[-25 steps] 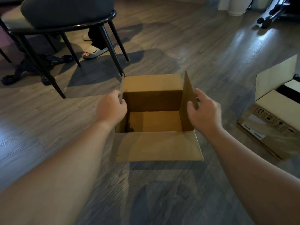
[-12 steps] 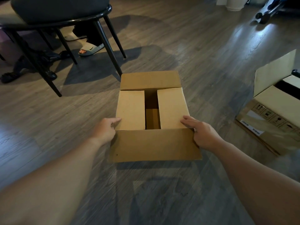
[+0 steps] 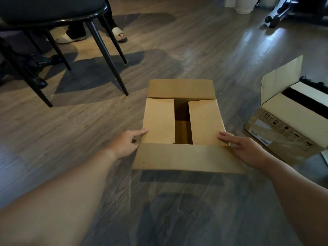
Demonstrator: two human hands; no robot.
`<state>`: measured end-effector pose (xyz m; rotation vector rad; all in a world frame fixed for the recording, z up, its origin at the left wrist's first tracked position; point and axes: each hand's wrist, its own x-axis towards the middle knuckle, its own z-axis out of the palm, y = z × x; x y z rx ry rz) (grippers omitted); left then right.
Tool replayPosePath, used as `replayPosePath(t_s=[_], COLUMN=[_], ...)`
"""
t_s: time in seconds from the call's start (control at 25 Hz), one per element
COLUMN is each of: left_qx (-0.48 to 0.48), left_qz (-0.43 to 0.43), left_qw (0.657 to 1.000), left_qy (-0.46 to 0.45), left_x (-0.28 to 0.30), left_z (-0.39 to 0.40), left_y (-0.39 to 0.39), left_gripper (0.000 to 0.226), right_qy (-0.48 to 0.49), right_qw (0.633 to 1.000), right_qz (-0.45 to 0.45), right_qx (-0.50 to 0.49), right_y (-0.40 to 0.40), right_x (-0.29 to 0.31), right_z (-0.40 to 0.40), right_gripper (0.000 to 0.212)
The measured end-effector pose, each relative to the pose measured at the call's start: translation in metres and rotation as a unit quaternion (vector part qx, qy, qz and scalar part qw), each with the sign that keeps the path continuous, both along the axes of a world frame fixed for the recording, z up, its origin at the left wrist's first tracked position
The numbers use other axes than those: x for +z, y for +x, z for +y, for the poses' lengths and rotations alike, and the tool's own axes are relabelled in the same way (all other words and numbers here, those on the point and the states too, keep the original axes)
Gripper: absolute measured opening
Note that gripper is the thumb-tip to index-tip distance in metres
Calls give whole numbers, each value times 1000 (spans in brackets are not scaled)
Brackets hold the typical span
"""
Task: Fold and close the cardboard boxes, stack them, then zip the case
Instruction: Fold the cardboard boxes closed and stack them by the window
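Grey-brown wood-plank floor point(image 3: 177, 50) is seen across the whole view, with patches of glare at right.

Black metal-legged chair with a dark padded seat point(image 3: 53, 13) is placed at upper left; a person's feet in pale slide sandals point(image 3: 119, 33) are seen behind its legs.

Plain brown cardboard box point(image 3: 184, 125) is set on the floor at centre. Its two side flaps are folded down flat, a dark gap being left between them through which the box bottom is seen. The far flap is held up and tilted back; the near flap point(image 3: 186, 158) is laid outward toward the viewer.

Second cardboard box with printed handling symbols and a white label point(image 3: 287, 121) is placed at right, well apart from the first, one flap raised, a dark opening visible on top.

Left hand point(image 3: 126, 143) is held at the near-left corner of the centre box, forefinger extended onto the left side flap, other fingers loosely curled; nothing is gripped.

Right hand point(image 3: 246, 148) is laid at the near-right corner, fingers straight and spread, resting on the right side flap's edge; nothing is gripped.
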<state>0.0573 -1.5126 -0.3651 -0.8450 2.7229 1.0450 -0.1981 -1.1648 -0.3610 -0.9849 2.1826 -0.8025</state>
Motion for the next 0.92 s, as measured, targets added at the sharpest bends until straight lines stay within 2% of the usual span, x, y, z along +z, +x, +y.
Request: replayPosePath(t_s=[0.08, 0.16, 0.28, 0.32, 0.4, 0.44, 0.52, 0.56, 0.68, 0.84, 0.92], left_qx=[-6, -12, 27, 56, 108, 116, 128, 135, 92, 23, 3], left_qz=[-10, 16, 66, 81, 102, 106, 92, 77, 19, -66, -61], left_qw=[1000, 997, 986, 984, 982, 984, 987, 988, 995, 997, 998], left_qy=[9, 73, 150, 147, 113, 85, 28, 4, -25, -41, -34], left_x=[2, 3, 3, 4, 7, 5, 4, 4, 4, -3, -5], left_z=[5, 10, 17, 19, 20, 20, 21, 23, 29, 31, 31], left_y=[-7, -11, -17, -20, -29, -35, -46, -52, -65, -78, -80], left_gripper=[60, 56, 16, 10, 13, 13, 35, 50, 76, 75, 78], right_qy=[-16, -36, -54, -66, -90, -88, -65, -45, -10, -21, -47], right_qw=[1000, 996, 980, 973, 965, 964, 964, 966, 970, 961, 950], right_qz=[-21, -64, -52, -36, -14, 0, 19, 29, 98, 124, 120], right_qx=[-9, -48, -185, -216, -247, -251, -257, -252, -223, -248, -284], right_y=[-2, -1, 5, 7, 9, 10, 11, 13, 14, 15, 12], right_x=[3, 4, 1, 1, -2, -4, -8, -9, -18, -24, -25], right_z=[11, 18, 13, 7, -3, -7, -12, -13, -11, 4, 15], right_gripper=[51, 45, 5, 7, 10, 29, 60, 63, 46, 30, 13])
